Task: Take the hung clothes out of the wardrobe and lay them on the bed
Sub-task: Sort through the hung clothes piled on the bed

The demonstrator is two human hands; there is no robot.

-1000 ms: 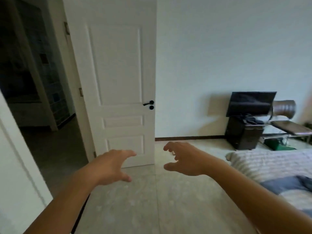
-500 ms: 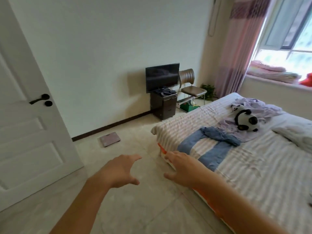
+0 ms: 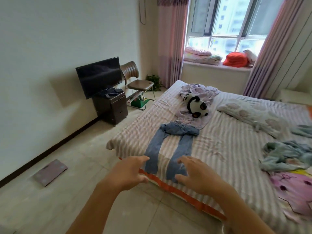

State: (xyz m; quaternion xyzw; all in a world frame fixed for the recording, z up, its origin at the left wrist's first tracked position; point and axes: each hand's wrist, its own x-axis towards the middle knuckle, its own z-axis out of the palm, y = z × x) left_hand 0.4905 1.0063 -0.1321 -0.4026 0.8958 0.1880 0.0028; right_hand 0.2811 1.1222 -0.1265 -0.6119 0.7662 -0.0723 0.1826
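Blue jeans [image 3: 170,146] lie flat on the striped bed [image 3: 228,149], legs pointing toward me. Beyond them a lilac garment [image 3: 199,92] is spread out with a panda plush [image 3: 196,105] on top. A crumpled teal garment [image 3: 287,154] lies at the bed's right side. My left hand [image 3: 130,173] hovers empty with relaxed fingers by the bed's near edge, just left of the jeans' cuffs. My right hand [image 3: 197,174] is held out, fingers spread, over the right cuff. The wardrobe is out of view.
A TV [image 3: 99,76] on a dark cabinet [image 3: 112,107] stands by the left wall, a brown chair [image 3: 136,80] beside it. A pink scale [image 3: 49,172] lies on the tiled floor. Folded blankets [image 3: 200,55] and a red bundle [image 3: 235,59] sit on the window sill. A pillow [image 3: 249,114] lies on the bed.
The view has swung right from the white door to the bed and window. Both hands stay empty and now reach over the bed's near edge by the jeans.
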